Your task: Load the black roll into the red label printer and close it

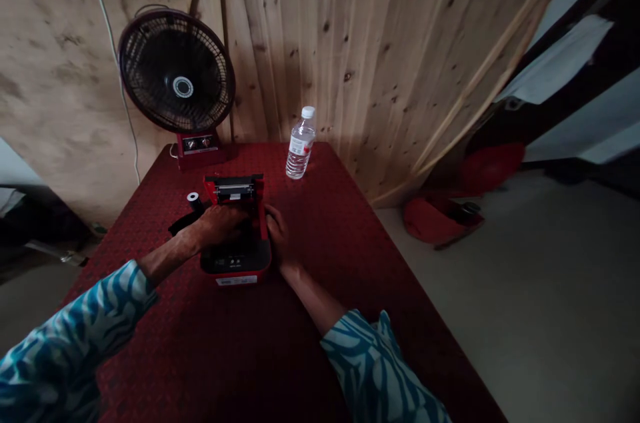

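A red and black printer (235,264) stands on the table with its lid (234,188) tipped up and back. My left hand (220,224) reaches into the printer's open top from the left. Its fingers are lost in the dark interior, so what they touch does not show. Against the right side of the printer, my right hand (278,231) rests with fingers curled around the wall, holding it. Just left of the lid is a small black roll (195,203) with a white end. A flat black piece (181,223) lies partly behind my left wrist.
The table (320,343) has a dark red patterned cover. At its back stand a dark red fan (177,73) and a clear water bottle (300,146) with a white cap. Wooden boards (360,43) lean behind. A red container (440,216) sits on the floor at right.
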{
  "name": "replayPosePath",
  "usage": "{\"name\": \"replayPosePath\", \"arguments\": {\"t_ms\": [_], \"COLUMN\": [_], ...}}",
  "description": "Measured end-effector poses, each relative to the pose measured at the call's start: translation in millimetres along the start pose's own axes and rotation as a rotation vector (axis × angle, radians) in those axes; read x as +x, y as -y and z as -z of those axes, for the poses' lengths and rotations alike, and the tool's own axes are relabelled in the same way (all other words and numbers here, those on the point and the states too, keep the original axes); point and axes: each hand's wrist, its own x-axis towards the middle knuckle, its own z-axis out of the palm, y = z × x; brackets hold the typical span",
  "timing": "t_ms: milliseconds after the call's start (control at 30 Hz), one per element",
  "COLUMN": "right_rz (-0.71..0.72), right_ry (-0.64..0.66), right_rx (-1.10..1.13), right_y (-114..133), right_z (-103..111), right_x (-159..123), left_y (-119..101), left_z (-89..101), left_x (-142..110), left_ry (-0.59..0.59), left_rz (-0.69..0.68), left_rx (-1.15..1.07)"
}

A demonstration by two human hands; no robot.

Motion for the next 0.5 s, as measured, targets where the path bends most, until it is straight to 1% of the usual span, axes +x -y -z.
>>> {"name": "replayPosePath", "arguments": {"t_ms": [167, 267, 333, 400, 467, 500], "right_rz": [-0.013, -0.012, -0.017, -0.03, -0.04, -0.04], "right_ry": [0.007, -0.008, -0.008, -0.001, -0.004, -0.004], "right_rx": [-0.009, -0.009, 0.001, 0.015, 0.012, 0.005], "right_y": [3, 2, 1, -1, -2, -2], "right_z": [0, -1, 0, 0, 1, 1], "right_x": [-1, -1, -1, -1, -1, 0], "left_y": [-5, -13, -14, -9, 3, 12], "left_z": [3.7, 11.9, 24.8, 44.1, 66.2, 76.3], "left_x": [-8, -20, -34, -51, -69, -77], "left_ry": [-0.052, -0.096, -0.153, -0.25, -0.414, -0.452], "left_rz": [-0.025, -0.077, -0.094, -0.06, 0.035, 0.121], "left_rx": [-0.003, -0.039, -0.121, -0.255, -0.382, -0.422]}}
